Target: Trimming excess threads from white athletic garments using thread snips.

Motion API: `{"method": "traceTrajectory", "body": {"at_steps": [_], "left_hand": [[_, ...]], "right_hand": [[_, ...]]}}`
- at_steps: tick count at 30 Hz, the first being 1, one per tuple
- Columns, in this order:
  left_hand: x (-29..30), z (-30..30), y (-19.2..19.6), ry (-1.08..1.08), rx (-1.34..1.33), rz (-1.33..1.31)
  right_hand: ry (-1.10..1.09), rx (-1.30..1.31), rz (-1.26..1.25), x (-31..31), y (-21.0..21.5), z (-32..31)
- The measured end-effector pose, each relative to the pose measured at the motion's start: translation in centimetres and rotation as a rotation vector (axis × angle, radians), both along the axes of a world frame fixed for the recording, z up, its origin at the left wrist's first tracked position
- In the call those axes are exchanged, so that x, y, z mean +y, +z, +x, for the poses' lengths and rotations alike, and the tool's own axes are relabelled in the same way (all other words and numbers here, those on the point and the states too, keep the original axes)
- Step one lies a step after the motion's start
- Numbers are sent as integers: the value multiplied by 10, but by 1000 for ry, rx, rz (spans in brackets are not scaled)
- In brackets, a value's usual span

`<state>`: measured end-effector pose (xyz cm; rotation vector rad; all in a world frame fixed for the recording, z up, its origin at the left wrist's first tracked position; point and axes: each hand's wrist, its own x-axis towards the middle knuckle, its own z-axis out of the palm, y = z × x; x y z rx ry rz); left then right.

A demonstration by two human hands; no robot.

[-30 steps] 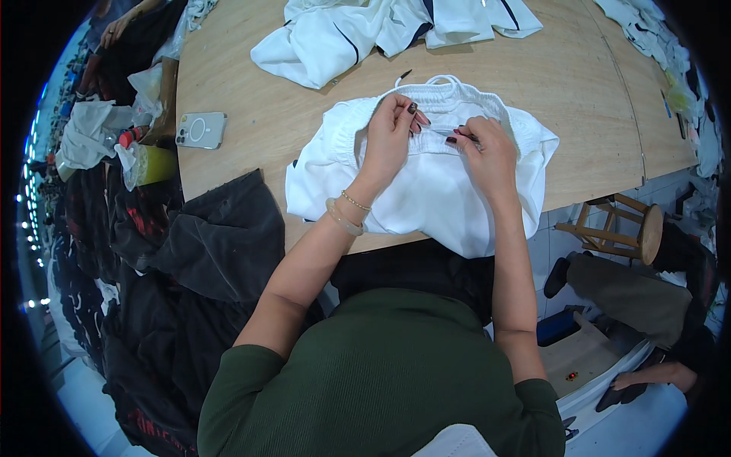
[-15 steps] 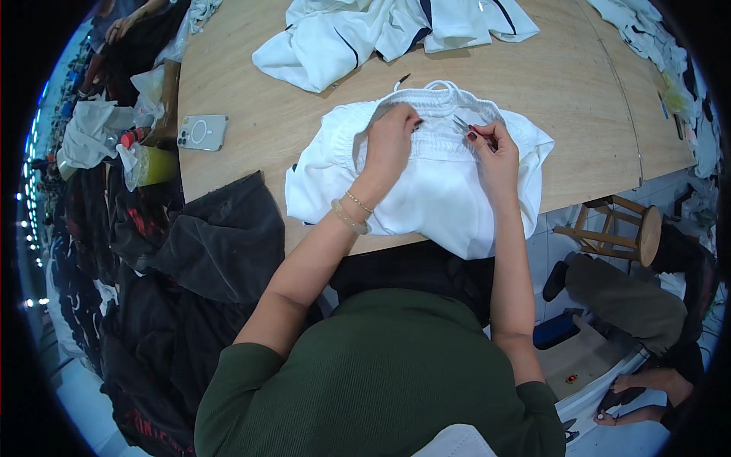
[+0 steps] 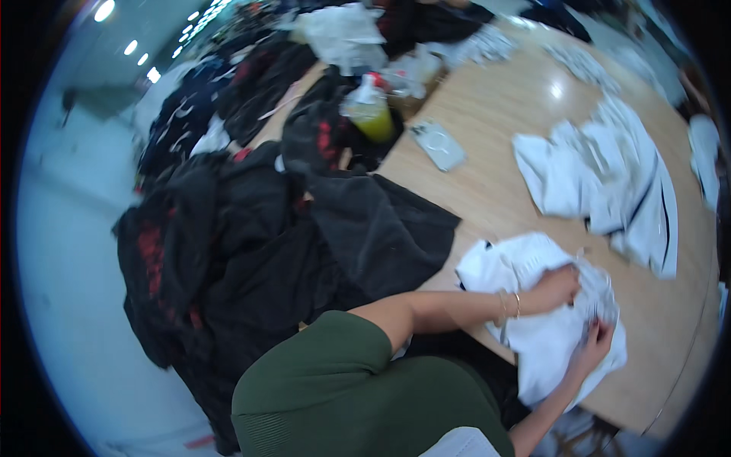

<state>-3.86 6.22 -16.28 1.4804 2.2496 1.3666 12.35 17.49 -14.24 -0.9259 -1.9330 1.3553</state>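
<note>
My left hand [image 3: 560,288] presses the white garment [image 3: 544,335] at the table's [image 3: 495,137] near edge, my right hand [image 3: 592,344] pinches its fabric, and with so much overhanging, I judge a loosened pinch could let it slide off.

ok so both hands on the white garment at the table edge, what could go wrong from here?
1. The white garment overhangs the wooden table near its edge, under the left hand and right hand; a tug could slide it off.
2. The black clothing pile lies close beside it, so pieces might get mixed.
3. The bottle of yellow liquid stands among the fabric; snagged cloth might tip it.
</note>
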Motion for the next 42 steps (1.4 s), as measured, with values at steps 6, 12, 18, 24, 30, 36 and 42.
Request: {"method": "traceTrajectory", "body": {"at_steps": [6, 12, 18, 24, 30, 36, 42], "left_hand": [[-24, -1, 12, 190, 290, -59], [-26, 0, 15, 176, 277, -7], [-18, 6, 22, 80, 235, 231], [-40, -32, 11, 71, -308, 195], [-29, -34, 30, 8, -622, 39], [-22, -33, 34, -9, -785, 47], [-23, -32, 34, -2, -803, 83]], "right_hand": [[66, 185, -244, 5, -13, -20], [89, 101, -143, 15, -16, -18], [29, 132, -183, 14, -10, 2], [133, -22, -69, -20, 29, -44], [66, -30, -17, -25, 47, -31], [112, -210, 358, -37, 61, -33], [156, -296, 576, -46, 64, -49]]}}
